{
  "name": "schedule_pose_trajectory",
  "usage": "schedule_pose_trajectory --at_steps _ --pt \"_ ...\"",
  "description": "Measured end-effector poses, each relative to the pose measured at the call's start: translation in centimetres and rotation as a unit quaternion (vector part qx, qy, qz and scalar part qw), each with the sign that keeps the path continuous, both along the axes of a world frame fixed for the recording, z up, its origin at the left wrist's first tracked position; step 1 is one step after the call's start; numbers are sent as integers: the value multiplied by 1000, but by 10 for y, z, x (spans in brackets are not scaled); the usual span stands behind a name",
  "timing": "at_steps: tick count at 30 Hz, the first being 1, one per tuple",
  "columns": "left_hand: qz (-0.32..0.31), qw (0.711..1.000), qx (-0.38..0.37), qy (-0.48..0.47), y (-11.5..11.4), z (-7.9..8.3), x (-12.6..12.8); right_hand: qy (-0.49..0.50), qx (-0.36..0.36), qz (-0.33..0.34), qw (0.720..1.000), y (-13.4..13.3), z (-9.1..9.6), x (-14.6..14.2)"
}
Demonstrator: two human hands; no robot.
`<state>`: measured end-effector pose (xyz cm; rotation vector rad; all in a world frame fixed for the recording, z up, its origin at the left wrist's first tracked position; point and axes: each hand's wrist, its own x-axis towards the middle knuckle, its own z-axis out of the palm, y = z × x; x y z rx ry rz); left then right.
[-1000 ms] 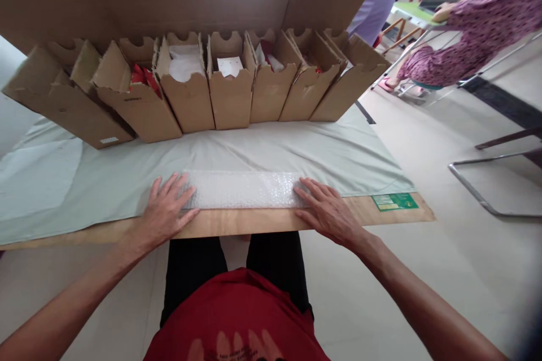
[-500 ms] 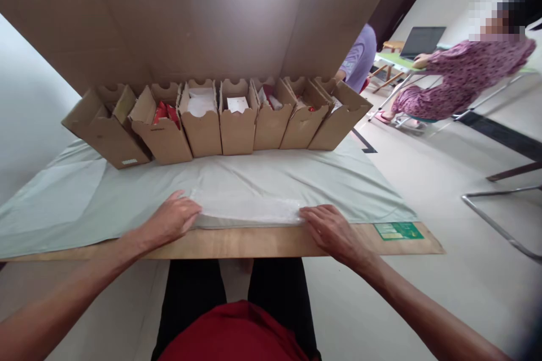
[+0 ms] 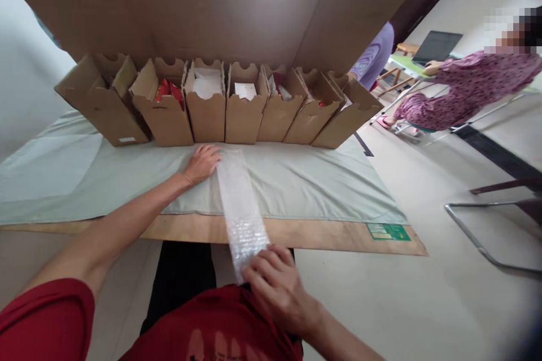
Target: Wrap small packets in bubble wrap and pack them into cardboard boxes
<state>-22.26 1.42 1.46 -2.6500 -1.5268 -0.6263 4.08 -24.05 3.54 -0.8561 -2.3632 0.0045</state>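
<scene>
A long strip of clear bubble wrap runs from the middle of the table back over the near edge toward my body. My left hand grips its far end on the pale green cloth, just in front of the cardboard bins. My right hand is closed on the near end, off the table by my red shirt. The strip is stretched between both hands.
A row of several open cardboard bins with red and white items stands at the back under a large raised cardboard flap. The wooden table edge bears a green sticker. Another person sits at a laptop on the right; metal chair legs stand nearby.
The bubble wrap lay crosswise along the table's near edge under both hands; now it is turned lengthwise, my left hand moved forward to the bins and my right hand pulled back to my body.
</scene>
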Motion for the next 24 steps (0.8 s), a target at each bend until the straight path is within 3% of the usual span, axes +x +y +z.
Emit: schedule_pose_trajectory --at_steps 2,4,5,8,11,13,17,21,24 --pt "19 1000 -3 0 -21 -9 -13 21 -35 0 999 -1 -20 -20" --pt "11 1000 3 -4 -57 -6 -27 37 -55 -5 998 3 -29 -32" --pt "-15 1000 5 -6 -79 -1 -32 45 -61 -5 997 5 -30 -35" --pt "-175 984 -33 11 -147 12 -35 60 -79 12 995 10 -22 -41" --pt "-252 966 -55 12 -186 4 -24 70 -107 37 991 14 -12 -44" --pt "-243 968 -49 -41 -191 -11 -16 77 -137 54 986 18 -8 -40" --pt "-190 961 -57 -194 -180 -32 -11 62 -174 54 981 32 -12 -14" --pt "-145 940 -124 -282 -171 -24 -9 89 -270 1 959 60 -24 0" --pt "-30 926 -213 -311 -166 -11 -3 147 -391 -60 907 84 -33 -16"
